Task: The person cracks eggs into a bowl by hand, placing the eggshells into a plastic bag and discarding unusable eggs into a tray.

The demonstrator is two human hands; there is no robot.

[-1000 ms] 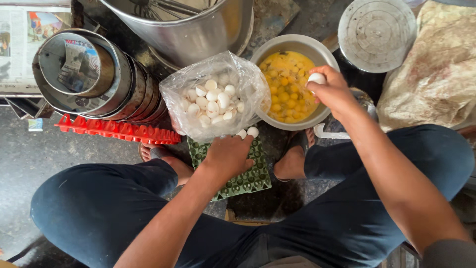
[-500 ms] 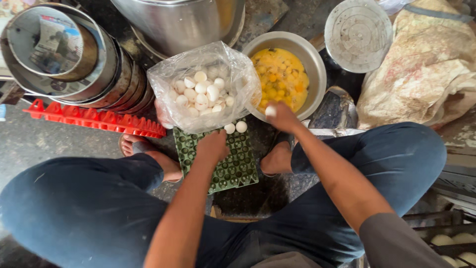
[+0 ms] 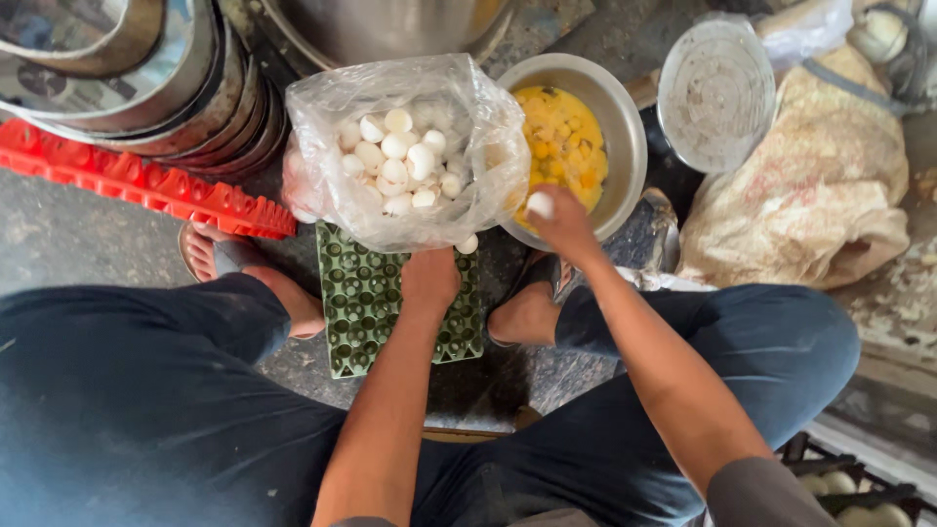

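Eggshells fill plastic bag [image 3: 410,146], yolks in steel bowl [image 3: 625,127]; right hand [image 3: 561,222] fingers grip egg [image 3: 540,204], left hand [image 3: 429,278] unclear.

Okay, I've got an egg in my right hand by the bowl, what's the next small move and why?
Probably carry the right hand a little forward, so the white egg is over the steel bowl, and crack it there. The bowl already holds yellow yolks, and the egg sits just at its near rim. The left hand rests on the green egg tray below the plastic bag of shells.
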